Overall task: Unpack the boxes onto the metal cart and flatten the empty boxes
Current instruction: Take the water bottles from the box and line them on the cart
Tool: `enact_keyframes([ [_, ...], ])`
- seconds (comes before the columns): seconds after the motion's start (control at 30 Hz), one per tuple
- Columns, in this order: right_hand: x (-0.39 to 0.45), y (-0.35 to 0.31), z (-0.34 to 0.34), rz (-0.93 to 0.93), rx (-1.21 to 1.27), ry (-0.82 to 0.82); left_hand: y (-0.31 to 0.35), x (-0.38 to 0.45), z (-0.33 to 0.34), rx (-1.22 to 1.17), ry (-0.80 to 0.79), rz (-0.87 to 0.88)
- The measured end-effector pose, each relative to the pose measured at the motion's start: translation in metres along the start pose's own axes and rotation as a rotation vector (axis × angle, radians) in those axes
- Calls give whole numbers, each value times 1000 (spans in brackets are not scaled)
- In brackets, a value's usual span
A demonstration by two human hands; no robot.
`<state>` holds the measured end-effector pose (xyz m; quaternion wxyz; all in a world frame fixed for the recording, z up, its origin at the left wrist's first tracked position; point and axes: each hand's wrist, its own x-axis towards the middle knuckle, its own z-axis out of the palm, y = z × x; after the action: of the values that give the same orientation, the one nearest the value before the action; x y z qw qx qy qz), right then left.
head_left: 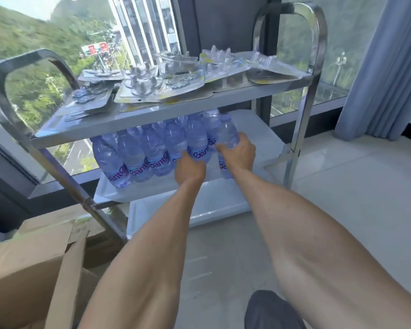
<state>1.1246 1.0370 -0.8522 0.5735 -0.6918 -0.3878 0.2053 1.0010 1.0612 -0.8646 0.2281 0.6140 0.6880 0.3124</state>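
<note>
Both arms outstretched, left hand [189,168] fingers curled, right hand [239,151] gripping

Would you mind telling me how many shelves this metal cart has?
3: the top shelf holds blister packs, the middle shelf holds water bottles, and the bottom shelf shows nothing on its visible part.

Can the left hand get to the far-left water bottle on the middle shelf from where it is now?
Probably yes. The left hand is at the front of the row; the far-left bottle stands at the shelf's open front edge, with nothing in front of it. The top shelf overhangs but leaves the front clear.
</note>
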Motion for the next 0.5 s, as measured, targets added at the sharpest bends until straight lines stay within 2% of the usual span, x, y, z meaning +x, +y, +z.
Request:
enact_keyframes([
  [0.07,18,1,16,-69,2,-9,3,23,-4,85,141,34],
  [0.13,33,4,33,-65,44,22,7,36,0,157,209,68],
  [0.27,49,22,66,-74,45,55,11,45,18,110,342,-63],
  [0.33,50,33,75,-124,-28,36,11,47,26,62,364,-116],
  [0.5,45,55,81,-152,-144,74,8,50,37,39,369,-109],
])
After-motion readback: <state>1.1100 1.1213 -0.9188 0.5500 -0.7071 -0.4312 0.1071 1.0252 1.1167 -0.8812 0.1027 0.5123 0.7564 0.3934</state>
